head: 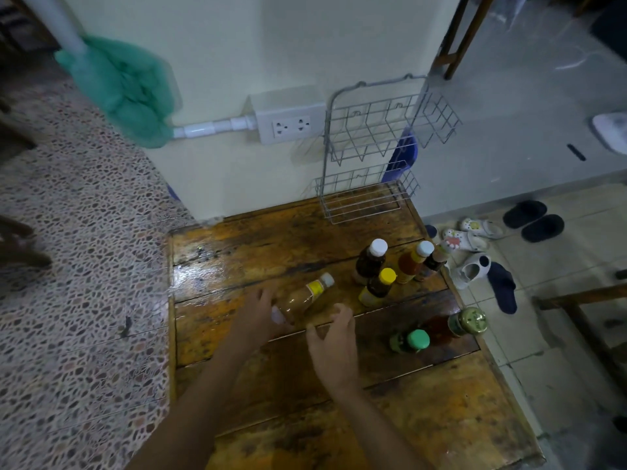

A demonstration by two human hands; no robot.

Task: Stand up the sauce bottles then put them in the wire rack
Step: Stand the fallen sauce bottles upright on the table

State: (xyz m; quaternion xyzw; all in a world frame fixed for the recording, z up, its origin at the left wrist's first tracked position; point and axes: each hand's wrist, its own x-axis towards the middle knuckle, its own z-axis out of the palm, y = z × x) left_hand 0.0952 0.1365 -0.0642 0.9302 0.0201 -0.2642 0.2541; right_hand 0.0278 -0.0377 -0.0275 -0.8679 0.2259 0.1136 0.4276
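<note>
A clear bottle of brown sauce with a yellow neck label (305,295) lies on its side on the wooden table (271,239), cap pointing up-right. My left hand (258,315) rests at its base end, touching it. My right hand (334,340) hovers just to its right, fingers apart. Several bottles stand upright at the right: a dark one with a white cap (369,261), a yellow-capped one (378,286), an orange one (412,261) and a small brown one (432,262). A green-capped bottle (410,340) and a gold-lidded bottle (454,325) sit nearer. The two-tier wire rack (376,154) hangs empty on the wall.
A white socket box (288,125) and pipe sit on the wall left of the rack, beside a green net bag (125,86). Shoes and sandals (475,245) lie on the tiled floor off the table's right edge. Pebbled floor lies to the left.
</note>
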